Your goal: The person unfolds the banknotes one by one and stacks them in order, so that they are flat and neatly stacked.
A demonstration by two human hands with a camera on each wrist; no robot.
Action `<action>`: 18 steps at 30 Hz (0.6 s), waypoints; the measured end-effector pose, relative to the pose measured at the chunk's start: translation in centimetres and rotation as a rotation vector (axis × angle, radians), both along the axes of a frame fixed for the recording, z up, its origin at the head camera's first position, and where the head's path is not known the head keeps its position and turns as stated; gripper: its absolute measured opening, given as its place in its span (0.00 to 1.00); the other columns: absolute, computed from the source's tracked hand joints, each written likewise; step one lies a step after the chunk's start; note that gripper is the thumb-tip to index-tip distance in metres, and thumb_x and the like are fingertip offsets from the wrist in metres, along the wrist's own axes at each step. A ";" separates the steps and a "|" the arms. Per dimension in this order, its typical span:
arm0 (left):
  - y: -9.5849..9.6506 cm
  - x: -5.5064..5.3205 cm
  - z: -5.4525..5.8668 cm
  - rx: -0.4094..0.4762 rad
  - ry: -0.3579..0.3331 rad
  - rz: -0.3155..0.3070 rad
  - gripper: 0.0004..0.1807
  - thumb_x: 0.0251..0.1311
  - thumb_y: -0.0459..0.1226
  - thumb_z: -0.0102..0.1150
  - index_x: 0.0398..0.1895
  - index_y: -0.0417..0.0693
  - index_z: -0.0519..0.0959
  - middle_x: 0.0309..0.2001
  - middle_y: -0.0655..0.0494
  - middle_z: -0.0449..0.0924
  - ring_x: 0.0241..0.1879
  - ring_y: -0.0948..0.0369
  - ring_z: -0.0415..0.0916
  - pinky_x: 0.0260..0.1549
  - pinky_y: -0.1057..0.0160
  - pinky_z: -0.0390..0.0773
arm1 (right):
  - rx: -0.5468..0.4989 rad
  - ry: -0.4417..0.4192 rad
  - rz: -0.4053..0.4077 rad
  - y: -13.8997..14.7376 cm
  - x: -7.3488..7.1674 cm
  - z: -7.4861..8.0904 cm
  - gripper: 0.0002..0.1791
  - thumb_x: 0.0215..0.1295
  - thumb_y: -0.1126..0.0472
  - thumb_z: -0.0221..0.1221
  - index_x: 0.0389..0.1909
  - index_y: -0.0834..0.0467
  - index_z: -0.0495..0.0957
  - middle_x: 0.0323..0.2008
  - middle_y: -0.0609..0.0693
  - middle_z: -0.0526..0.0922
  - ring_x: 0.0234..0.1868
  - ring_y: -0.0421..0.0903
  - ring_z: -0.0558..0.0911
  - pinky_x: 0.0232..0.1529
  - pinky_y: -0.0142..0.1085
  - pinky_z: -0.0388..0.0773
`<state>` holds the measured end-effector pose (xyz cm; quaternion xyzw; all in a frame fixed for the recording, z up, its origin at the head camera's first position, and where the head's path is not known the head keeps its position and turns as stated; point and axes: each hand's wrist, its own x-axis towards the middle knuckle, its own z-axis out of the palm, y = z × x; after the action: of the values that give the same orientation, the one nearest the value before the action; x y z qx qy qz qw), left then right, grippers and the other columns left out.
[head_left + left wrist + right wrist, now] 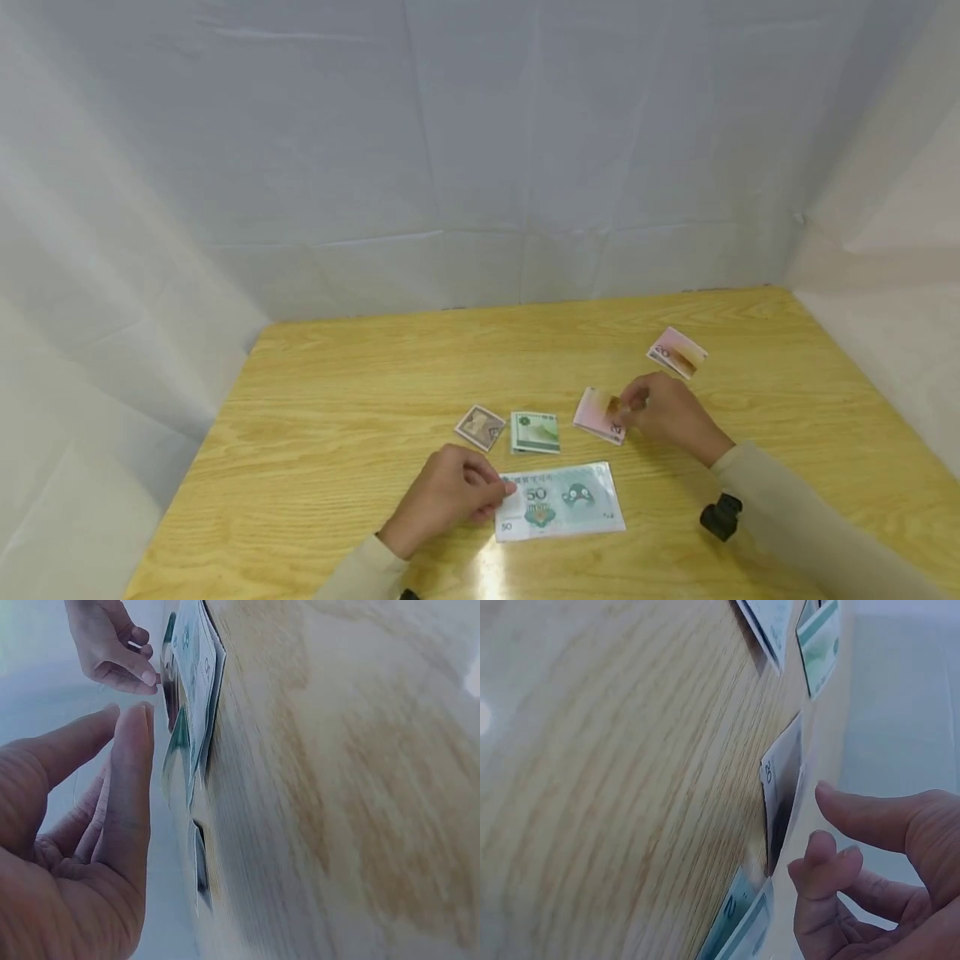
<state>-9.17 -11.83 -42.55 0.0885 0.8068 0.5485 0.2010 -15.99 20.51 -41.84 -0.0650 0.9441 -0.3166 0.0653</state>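
Observation:
My left hand [455,492] hovers at the left edge of a flat blue-green 50 banknote [558,502], thumb tip over its corner in the head view. Its thumb and index fingertip are slightly apart in the left wrist view, with nothing between them. Beside a folded pink 20 banknote [597,414] is my right hand [667,414], fingertips at the note's right side. A gap shows between its thumb [866,815] and bent fingers in the right wrist view, and the folded note [781,787] lies just past them.
Left of the pink note lie a folded green banknote [536,432] and a folded brown banknote [480,427]. Another folded pink 20 banknote [677,352] lies farther back at the right. All rest on a wooden table [337,375] with white sheeting [480,150] around it.

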 end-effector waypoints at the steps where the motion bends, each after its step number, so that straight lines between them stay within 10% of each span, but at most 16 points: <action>1: -0.1 0.0 0.0 0.011 -0.003 -0.002 0.09 0.59 0.36 0.73 0.28 0.39 0.83 0.24 0.48 0.85 0.23 0.56 0.84 0.23 0.59 0.89 | 0.011 -0.012 -0.006 -0.1 -0.3 0.0 0.15 0.56 0.59 0.75 0.38 0.64 0.84 0.36 0.54 0.85 0.36 0.48 0.80 0.35 0.42 0.82; 18: -0.3 0.0 0.3 0.083 -0.051 0.006 0.09 0.60 0.34 0.72 0.32 0.35 0.83 0.26 0.48 0.85 0.23 0.57 0.84 0.26 0.57 0.90 | 0.032 -0.035 0.011 -1.1 -1.3 -0.7 0.22 0.46 0.59 0.80 0.36 0.67 0.81 0.35 0.55 0.82 0.34 0.49 0.78 0.35 0.45 0.80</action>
<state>-9.14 -12.11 -42.24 0.0804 0.7781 0.5843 0.2162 -17.27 19.38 -42.55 -0.0637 0.9473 -0.3024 0.0844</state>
